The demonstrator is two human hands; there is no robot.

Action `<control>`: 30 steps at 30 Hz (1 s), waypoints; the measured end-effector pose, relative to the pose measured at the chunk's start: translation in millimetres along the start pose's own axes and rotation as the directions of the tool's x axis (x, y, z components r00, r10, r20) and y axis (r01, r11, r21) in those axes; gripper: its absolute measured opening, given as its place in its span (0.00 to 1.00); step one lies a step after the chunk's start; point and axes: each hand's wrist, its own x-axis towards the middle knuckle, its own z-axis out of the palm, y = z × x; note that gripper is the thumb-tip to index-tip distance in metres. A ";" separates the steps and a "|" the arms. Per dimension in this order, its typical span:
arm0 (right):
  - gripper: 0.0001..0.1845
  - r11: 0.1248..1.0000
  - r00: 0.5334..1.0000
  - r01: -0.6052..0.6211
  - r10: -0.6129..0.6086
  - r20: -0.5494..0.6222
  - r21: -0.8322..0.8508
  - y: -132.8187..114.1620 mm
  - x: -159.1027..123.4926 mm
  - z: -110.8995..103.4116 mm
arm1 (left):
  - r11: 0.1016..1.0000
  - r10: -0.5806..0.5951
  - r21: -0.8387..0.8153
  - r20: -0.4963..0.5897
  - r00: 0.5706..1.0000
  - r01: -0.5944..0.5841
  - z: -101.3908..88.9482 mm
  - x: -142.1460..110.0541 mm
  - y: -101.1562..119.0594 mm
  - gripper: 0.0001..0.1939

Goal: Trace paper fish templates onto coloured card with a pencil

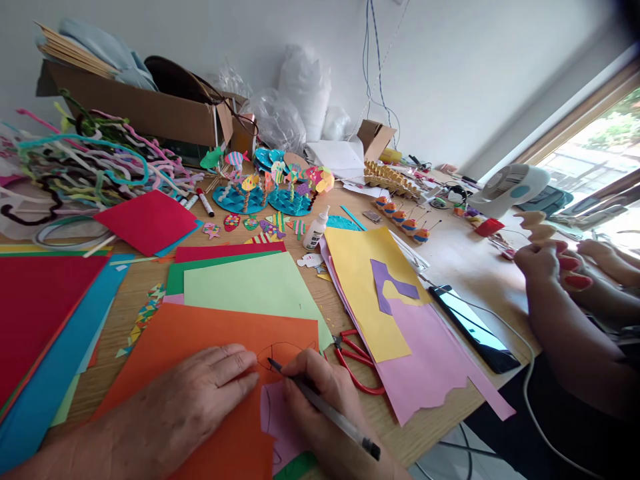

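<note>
My left hand [200, 393] lies flat on a sheet of orange paper [200, 328], fingers stretched toward a drawn outline. In my right hand [325, 407] is a pen [330, 407] with a clear barrel and black cap end, its tip touching the orange paper. A fish-like outline [280, 348] in thin dark line shows by the tip, partly hidden by my fingers. Pink paper [273, 400] with drawn curves peeks out below my right hand. Just beyond that hand lie red-handled scissors [357, 363], partly covered by yellow paper [370, 287].
Coloured sheets [45, 300] are stacked at left, below a heap of pipe cleaners [100, 160]. A glue bottle [316, 230] stands near paper fish [277, 221] and blue fish stands [240, 199]. A phone [473, 327] and cable lie at right, beside a co-worker's hands [540, 263].
</note>
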 end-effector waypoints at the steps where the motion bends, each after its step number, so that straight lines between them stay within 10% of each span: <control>1: 0.07 1.000 1.000 -0.002 0.002 0.001 -0.002 -0.3 0.1 -0.1 | 1.000 -0.009 -0.016 0.008 1.000 0.009 -1.1 1.1 0.6 0.25; 30: 0.07 0.999 0.999 0.036 -0.036 -0.020 -0.024 0.7 0.6 1.4 | 0.996 -0.049 -0.079 0.028 0.998 0.051 -1.6 4.1 1.6 0.25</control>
